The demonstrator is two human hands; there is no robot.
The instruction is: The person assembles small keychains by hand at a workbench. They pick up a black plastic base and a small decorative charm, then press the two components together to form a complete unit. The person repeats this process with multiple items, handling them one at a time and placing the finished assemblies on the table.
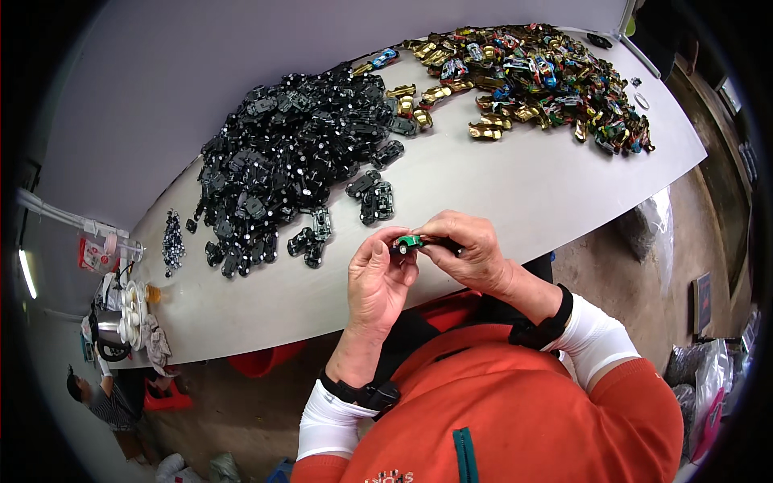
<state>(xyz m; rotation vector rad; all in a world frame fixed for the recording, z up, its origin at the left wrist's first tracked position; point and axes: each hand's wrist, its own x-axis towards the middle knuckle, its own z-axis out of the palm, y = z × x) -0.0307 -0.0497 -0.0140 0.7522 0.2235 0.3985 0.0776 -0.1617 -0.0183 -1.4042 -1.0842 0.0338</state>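
A small green toy car point(411, 241) with a pale wheel is held above the table's near edge, between both hands. My left hand point(377, 283) pinches its left end with thumb and fingers. The fingers of my right hand point(473, 251) close on its right end, where a dark part shows under them; its outline is mostly hidden. Beyond my hands lies a big heap of black toy car chassis point(290, 149), with a few loose chassis point(375, 198) nearest to me. Gold and coloured car bodies point(531, 76) form a second heap at the far right.
The pale table point(451, 181) has a curved near edge. A small pile of wheels point(173, 243) lies at left, near a metal kettle point(111, 334) and a cloth point(156, 341). Red stools point(262, 361) stand below the table. Another person point(113, 402) is at lower left.
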